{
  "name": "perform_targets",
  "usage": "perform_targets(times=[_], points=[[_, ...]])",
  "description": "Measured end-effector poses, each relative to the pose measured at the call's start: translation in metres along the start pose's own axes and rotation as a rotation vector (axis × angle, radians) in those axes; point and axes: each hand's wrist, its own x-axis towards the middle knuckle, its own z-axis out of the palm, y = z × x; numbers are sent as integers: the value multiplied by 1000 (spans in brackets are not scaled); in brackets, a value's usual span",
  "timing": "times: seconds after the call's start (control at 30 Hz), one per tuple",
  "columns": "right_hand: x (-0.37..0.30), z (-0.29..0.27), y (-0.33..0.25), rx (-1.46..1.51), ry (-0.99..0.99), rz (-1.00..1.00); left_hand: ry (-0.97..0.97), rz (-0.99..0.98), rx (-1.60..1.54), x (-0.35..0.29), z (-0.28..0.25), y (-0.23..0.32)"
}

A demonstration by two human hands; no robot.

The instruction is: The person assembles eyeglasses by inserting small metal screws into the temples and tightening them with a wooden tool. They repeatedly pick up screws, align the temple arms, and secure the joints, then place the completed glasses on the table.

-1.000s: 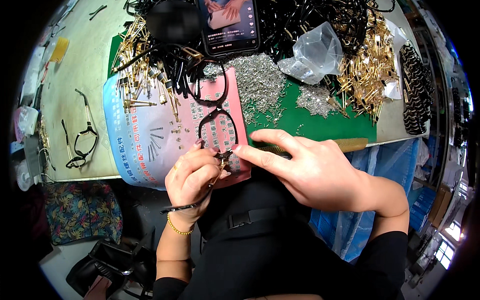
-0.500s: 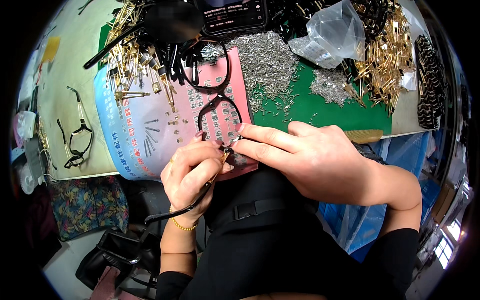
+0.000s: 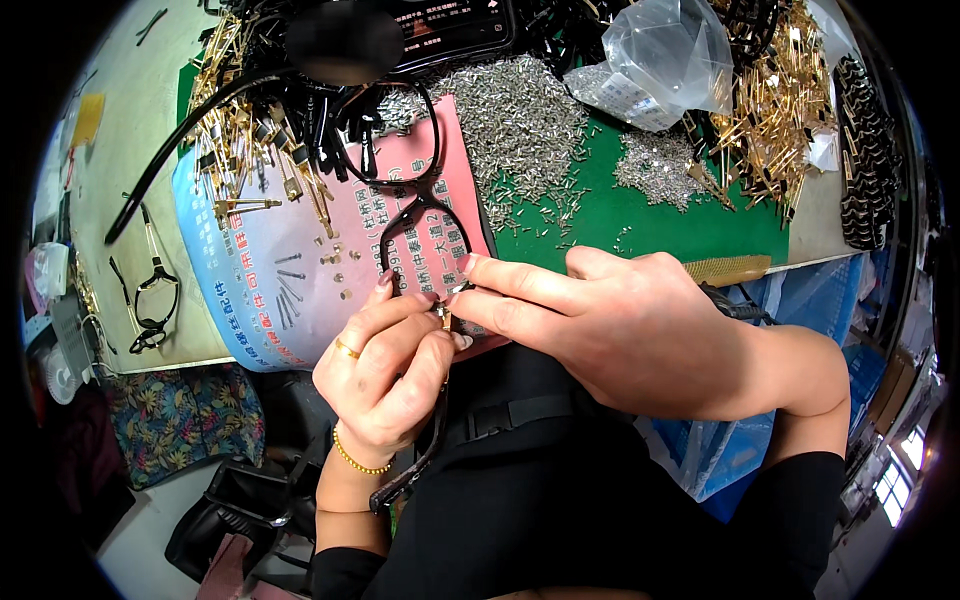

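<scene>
A black glasses frame (image 3: 428, 186) lies with its front standing away from me over a printed pink and blue sheet (image 3: 330, 215). My left hand (image 3: 375, 375) is closed, its thumb and fingers pinching a dark temple arm (image 3: 412, 472) at its gold-coloured hinge end, against the frame's near corner. The rest of that temple hangs down past my wrist. My right hand (image 3: 620, 325) grips the near rim by the same corner, two fingers stretched along it and the thumb hidden beneath. The frame's other temple reaches out to the far left. The contact at the hinge is mostly covered by fingertips.
Small metal pins (image 3: 525, 125) are heaped on a green mat (image 3: 740, 225). Gold temple parts lie in piles (image 3: 770, 120) right and far left. Beyond are a clear plastic bag (image 3: 660, 65) and a phone (image 3: 450, 30). Another pair of glasses (image 3: 155, 305) lies at left.
The temple arm in my left hand has swung from pointing left to hanging down toward me. The frame has turned slightly, its far temple shifting down and left. My right hand keeps its grip.
</scene>
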Motion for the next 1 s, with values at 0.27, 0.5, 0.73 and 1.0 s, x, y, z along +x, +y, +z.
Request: perform_targets(times=[0.27, 0.5, 0.73, 1.0], points=[[3, -4, 2, 15, -38, 3, 4, -129, -147, -5, 1, -8], [7, -9, 6, 27, -24, -98, 50, -186, -255, -17, 3, -6], [9, 11, 6, -306, 248, -185, 98, -114, -199, -19, 10, -11], [7, 14, 5, -369, 261, -188, 98, -144, -168, -13, 8, -9]])
